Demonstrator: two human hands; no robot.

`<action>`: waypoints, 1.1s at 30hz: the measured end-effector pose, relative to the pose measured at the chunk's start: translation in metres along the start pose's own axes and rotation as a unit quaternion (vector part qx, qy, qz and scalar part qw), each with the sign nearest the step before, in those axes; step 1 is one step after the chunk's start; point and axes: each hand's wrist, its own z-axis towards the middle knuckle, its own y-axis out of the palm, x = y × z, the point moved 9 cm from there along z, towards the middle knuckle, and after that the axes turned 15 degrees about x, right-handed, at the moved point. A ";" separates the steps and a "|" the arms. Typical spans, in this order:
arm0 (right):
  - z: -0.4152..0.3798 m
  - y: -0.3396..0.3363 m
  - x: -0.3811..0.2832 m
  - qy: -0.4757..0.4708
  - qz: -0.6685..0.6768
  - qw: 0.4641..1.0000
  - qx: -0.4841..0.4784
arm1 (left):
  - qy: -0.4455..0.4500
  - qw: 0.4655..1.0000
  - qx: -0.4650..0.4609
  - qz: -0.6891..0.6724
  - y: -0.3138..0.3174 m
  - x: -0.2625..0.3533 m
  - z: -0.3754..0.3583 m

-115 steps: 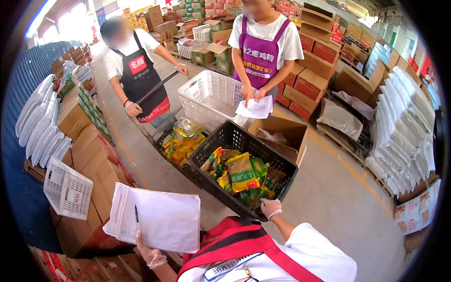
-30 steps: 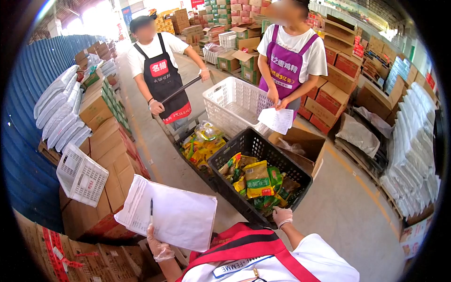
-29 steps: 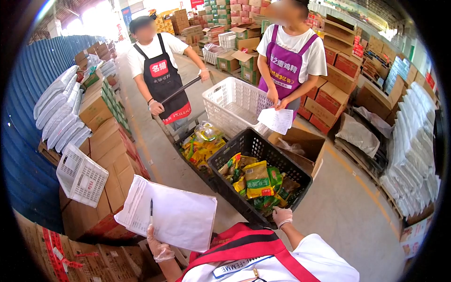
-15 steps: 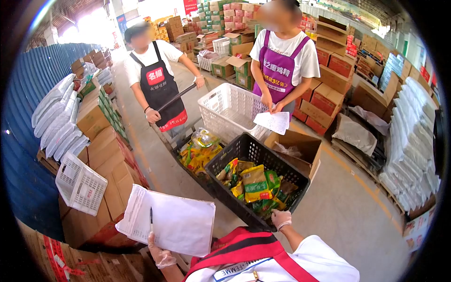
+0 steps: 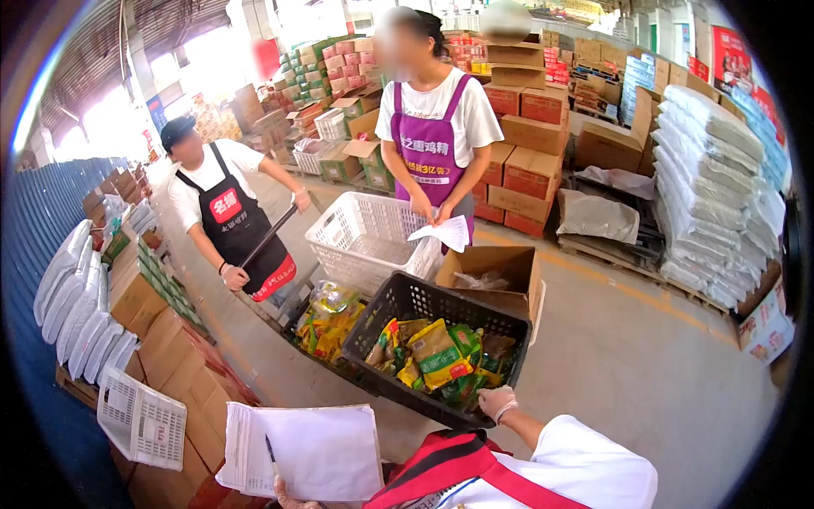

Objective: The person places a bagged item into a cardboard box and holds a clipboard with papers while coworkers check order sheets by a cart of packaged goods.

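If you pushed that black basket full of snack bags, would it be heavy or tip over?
The black basket probably slides rather than tips: it looks wide and low. The packets only partly fill it, so likely moderate weight. The right hand grips its near rim, and pushing there should steer it.

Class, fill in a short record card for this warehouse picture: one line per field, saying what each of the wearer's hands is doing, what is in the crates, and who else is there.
Place: warehouse aisle with stacked cartons
Left hand: gloved, at the bottom edge of the picture, holding a sheaf of papers and a pen
Right hand: gloved, gripping the rim of the black crate
Black crate contents: yellow and green packets
White crate: looks empty
Others: a person in a purple apron holding a sheet; a person in a black apron gripping a dark handle
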 end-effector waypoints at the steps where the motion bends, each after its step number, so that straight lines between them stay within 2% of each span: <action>1: 0.000 -0.002 -0.002 -0.002 0.009 1.000 -0.003 | 0.001 1.000 -0.001 0.001 0.001 0.000 0.001; 11: 0.000 0.006 0.002 -0.018 0.012 0.999 0.040 | 0.009 1.000 -0.003 0.016 0.000 0.004 0.005; 24: 0.000 0.003 -0.002 -0.023 -0.002 1.000 -0.005 | 0.046 0.998 -0.026 0.019 -0.004 0.010 0.004; 25: -0.002 0.004 -0.004 -0.027 -0.006 1.000 -0.010 | 0.063 0.997 -0.040 0.030 -0.005 0.011 0.001; 28: 0.001 0.001 -0.001 0.001 0.000 1.000 -0.004 | 0.281 0.934 -0.127 0.179 0.011 0.033 -0.028; 29: 0.002 -0.006 -0.006 -0.004 0.003 1.000 0.005 | 0.218 0.963 -0.100 0.122 0.009 0.028 -0.027; 30: 0.001 -0.004 -0.005 0.010 0.008 1.000 0.001 | 0.097 0.995 -0.022 0.007 0.003 0.018 -0.012; 31: 0.001 0.000 -0.004 0.000 0.004 1.000 -0.005 | -0.026 0.992 0.050 -0.112 -0.002 0.004 -0.006; 33: 0.001 0.003 -0.004 -0.012 -0.008 1.000 -0.003 | -0.023 0.992 0.045 -0.116 0.002 0.008 -0.008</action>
